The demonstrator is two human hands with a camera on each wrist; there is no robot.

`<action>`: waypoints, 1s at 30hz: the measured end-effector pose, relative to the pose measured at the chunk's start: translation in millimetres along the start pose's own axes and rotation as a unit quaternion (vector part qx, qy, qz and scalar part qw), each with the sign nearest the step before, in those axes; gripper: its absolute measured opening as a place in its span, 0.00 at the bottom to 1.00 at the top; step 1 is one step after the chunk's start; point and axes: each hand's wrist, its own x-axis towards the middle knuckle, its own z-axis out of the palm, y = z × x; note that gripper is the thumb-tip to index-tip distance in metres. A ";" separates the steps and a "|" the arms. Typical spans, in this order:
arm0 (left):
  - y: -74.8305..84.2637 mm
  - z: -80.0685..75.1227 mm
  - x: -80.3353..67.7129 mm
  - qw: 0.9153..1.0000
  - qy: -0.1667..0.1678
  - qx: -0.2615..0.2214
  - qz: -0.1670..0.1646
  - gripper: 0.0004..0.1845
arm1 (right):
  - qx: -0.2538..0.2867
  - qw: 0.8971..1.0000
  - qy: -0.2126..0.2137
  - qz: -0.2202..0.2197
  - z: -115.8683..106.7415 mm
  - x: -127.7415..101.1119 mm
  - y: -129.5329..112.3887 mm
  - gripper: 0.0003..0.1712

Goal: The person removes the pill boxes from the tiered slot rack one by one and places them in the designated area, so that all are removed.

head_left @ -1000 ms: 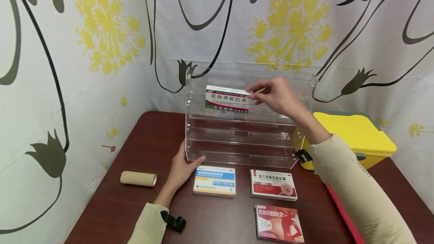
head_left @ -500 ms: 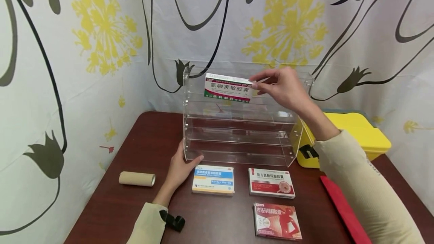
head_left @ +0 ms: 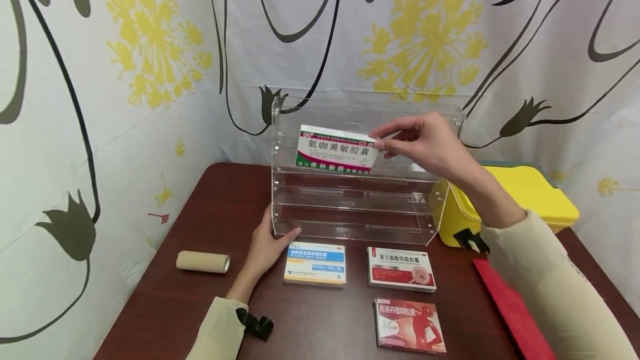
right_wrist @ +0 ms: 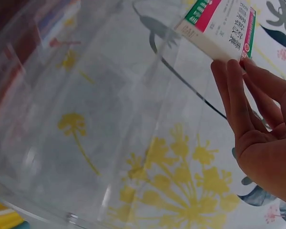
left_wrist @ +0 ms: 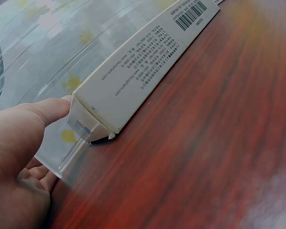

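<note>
My right hand [head_left: 425, 140] pinches the right end of a white, green and red medicine box [head_left: 336, 150] between thumb and fingers. That box is held up in front of the upper tiers of a clear acrylic display rack [head_left: 357, 233], its printed front toward me and slightly tilted. In the right wrist view the fingertips sit at one end of the box [right_wrist: 224, 28]. My left hand [head_left: 263, 246] grips the rack's lower left corner, thumb in front and fingers around the side panel. Next to that thumb lies a blue and white medicine box [head_left: 315, 265], its side panel facing the left wrist camera.
A red and white medicine box [head_left: 401, 269] and a pink-red one [head_left: 410, 325] lie on the brown table [head_left: 200, 210]. A cardboard tube [head_left: 202, 261] is at the left. On the right are a yellow-lidded bin [head_left: 525, 196] and a red strip [head_left: 510, 304]. A patterned curtain hangs behind.
The right hand first raised the medicine box in front of the rack, then brought it lower and nearer to me. The left hand has stayed at the rack's corner.
</note>
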 end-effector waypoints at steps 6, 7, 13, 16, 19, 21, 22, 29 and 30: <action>-0.3 0.8 0.4 1.000 -0.004 0.008 -0.001 0.50 | 0.048 0.997 -0.043 0.038 24.6 -32.7 13.7 0.10; -0.2 0.9 0.8 1.000 -0.003 0.008 0.000 0.50 | 0.060 0.995 -0.052 0.054 30.2 -38.7 16.0 0.10; -0.3 1.2 4.4 0.999 0.011 0.035 0.015 0.49 | 0.126 0.980 -0.110 0.105 65.1 -76.4 32.4 0.10; 0.5 1.2 6.3 0.999 0.008 0.036 0.016 0.49 | 0.133 0.975 -0.142 0.107 81.5 -94.3 41.7 0.09; 1.2 0.6 6.7 1.000 -0.006 0.020 0.008 0.51 | 0.149 0.966 -0.177 0.119 97.0 -110.2 50.5 0.09; 1.8 0.1 6.4 1.000 -0.009 0.014 0.002 0.52 | 0.171 0.957 -0.195 0.130 107.3 -119.5 55.7 0.09; 1.8 -0.1 6.1 1.000 -0.009 0.012 0.000 0.52 | 0.181 0.954 -0.200 0.134 112.5 -123.4 58.1 0.09; 0.2 -1.0 3.3 1.000 -0.003 0.020 -0.009 0.51 | 0.242 0.930 -0.229 0.153 146.1 -140.6 69.7 0.09; -0.3 -0.9 2.7 1.000 -0.002 0.021 -0.011 0.51 | 0.242 0.930 -0.231 0.153 149.4 -142.0 70.6 0.09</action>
